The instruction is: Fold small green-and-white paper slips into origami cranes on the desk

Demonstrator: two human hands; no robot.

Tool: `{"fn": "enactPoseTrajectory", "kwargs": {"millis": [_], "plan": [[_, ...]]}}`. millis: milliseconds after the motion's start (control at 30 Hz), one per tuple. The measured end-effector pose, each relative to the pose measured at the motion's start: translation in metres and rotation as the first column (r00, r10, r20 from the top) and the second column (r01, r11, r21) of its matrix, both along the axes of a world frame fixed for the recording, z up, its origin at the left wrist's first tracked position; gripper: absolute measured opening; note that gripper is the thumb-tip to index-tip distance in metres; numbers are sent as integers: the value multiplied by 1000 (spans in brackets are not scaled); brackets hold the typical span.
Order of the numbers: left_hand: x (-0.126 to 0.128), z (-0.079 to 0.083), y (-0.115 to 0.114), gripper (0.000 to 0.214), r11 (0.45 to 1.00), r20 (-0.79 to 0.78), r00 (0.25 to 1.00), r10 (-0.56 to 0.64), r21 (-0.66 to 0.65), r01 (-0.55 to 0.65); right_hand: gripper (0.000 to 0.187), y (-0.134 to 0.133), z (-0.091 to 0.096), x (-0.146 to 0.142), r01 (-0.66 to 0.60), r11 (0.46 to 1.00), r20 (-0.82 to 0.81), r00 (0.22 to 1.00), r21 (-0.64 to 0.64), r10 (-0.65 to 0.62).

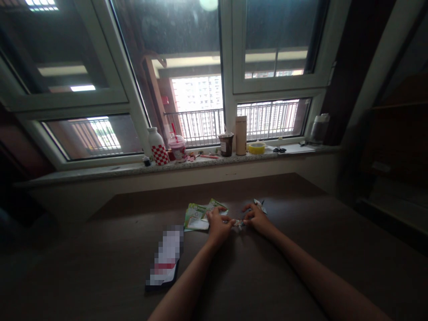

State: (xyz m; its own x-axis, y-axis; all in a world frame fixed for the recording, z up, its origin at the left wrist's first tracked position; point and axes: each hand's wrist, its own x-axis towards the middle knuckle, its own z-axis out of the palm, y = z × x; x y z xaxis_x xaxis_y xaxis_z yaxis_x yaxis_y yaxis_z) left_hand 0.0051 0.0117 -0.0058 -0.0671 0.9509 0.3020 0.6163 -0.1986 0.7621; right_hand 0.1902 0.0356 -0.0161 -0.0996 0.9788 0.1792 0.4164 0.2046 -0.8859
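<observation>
— What did the head view show of the hands?
— Both were on the dark table [317,214], close together. The left hand [217,224] and the right hand [257,218] were curled, their fingertips nipped onto the two ends of a small crumpled piece [238,222]. It sat on the tabletop between them, just right of the green leaflets [195,217].
— Which step did that look like?
— Seemingly the person was pinching or tugging it by its ends. Whether it was being folded or opened could not be told, as it was too small. Any next move would have called for a fine fingertip grip, with both ends kept level.
— And how did it lie?
— Its long axis ran left to right, roughly parallel to the window sill [100,169], with one end toward each hand. No front or back showed.
— Anything else near?
— A shiny scrap [260,204] lay just beyond the right hand and a blurred booklet [166,258] well to the left. A pink cup [178,148] and a yellow tape roll [257,147] stood on the sill
</observation>
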Motion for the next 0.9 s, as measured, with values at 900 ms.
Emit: {"fn": "enactPoseTrajectory", "kwargs": {"millis": [900], "plan": [[-3, -9, 5, 12, 996, -3, 997, 72, 56, -71, 25, -3, 1, 6, -107, 957, 88, 992, 270, 86]]}}
